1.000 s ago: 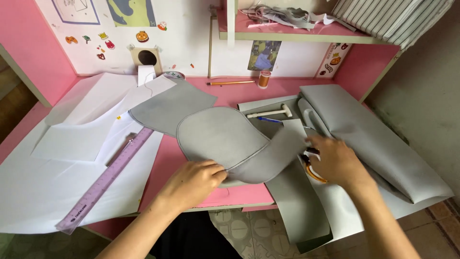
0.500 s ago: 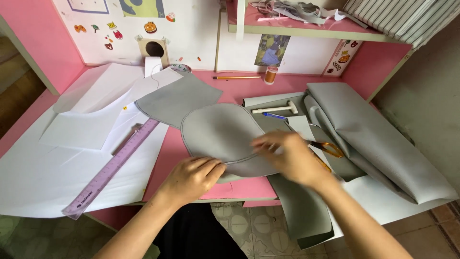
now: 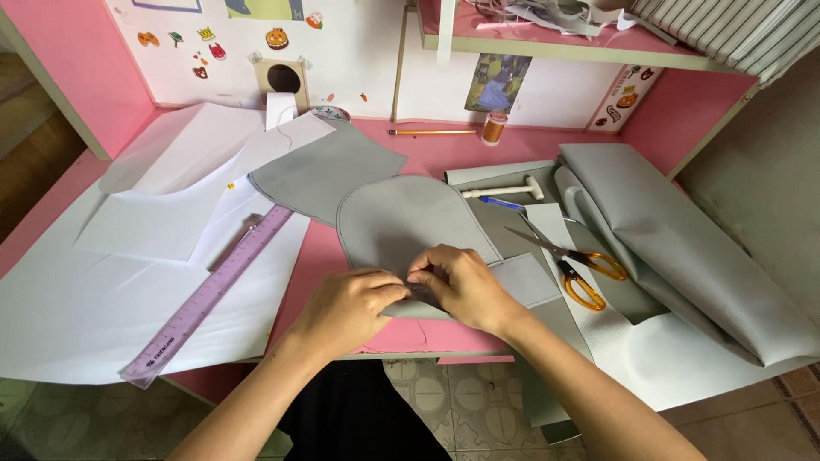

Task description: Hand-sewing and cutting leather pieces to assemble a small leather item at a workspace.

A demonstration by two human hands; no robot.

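Pink desk top (image 3: 325,256), seen from above, with pink and white walls behind it. Nearest the viewer, two bare hands meet at the desk's front edge. The left hand (image 3: 348,306) and the right hand (image 3: 461,286) both pinch the near edge of a rounded grey fabric piece (image 3: 401,220), fingertips touching each other, fingers curled closed on the cloth. That piece lies flat in the middle of the desk. To the left, a purple ruler (image 3: 209,294) lies diagonally on large white paper sheets (image 3: 94,299). To the right, orange-handled scissors (image 3: 568,260) rest open on more grey material, beside a long folded grey roll (image 3: 683,235). Farther back, a second grey fabric piece (image 3: 329,171) overlaps the paper. Near the back wall lie a white hammer-shaped tool (image 3: 504,190), a pencil (image 3: 434,132) and a small spool of thread (image 3: 494,128). Stickers dot the wall.
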